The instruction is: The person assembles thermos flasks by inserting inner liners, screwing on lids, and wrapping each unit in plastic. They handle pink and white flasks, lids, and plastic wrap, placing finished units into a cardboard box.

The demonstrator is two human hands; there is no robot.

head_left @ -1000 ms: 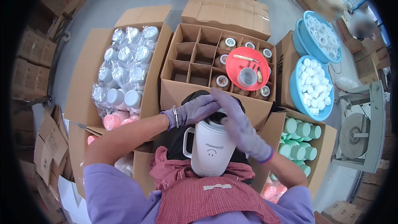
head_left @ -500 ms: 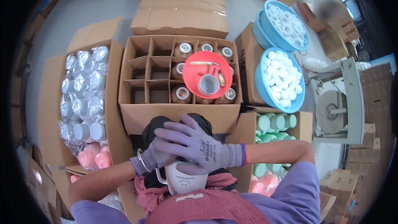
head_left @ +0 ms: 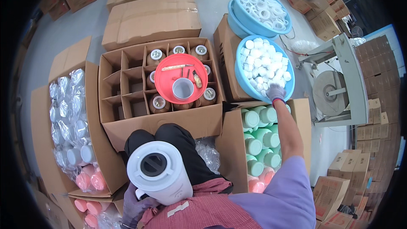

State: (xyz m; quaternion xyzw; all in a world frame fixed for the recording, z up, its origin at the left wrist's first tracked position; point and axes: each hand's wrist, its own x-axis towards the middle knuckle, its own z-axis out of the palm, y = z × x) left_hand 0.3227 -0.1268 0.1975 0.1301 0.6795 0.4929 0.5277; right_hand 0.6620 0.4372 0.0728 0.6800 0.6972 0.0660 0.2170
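A white jug (head_left: 169, 186) with a side handle is tilted in my lap, a little left of the middle. Its top carries a white lid (head_left: 135, 164) with a dark round centre (head_left: 153, 164). My gloved left hand (head_left: 142, 205) is closed around the handle side of the jug. Stretched out to the right, my gloved right hand (head_left: 277, 92) is at the near edge of a blue basin (head_left: 289, 88), touching the small white caps (head_left: 263, 61) heaped in it. Its fingertips are too small and blended with the caps to show a grip.
Ahead stands a divided carton (head_left: 161, 118) with jars, a red tray (head_left: 167, 91) lying over them with a grey cup (head_left: 183, 89) and small tools. Open cartons of wrapped cups (head_left: 68, 114) and green jugs (head_left: 254, 146) flank me. Another basin holds white rings (head_left: 263, 13).
My right hand has left the jug's top and reached right to the basin of caps. My left hand has moved down to the jug's handle side, and the lidded top now shows.
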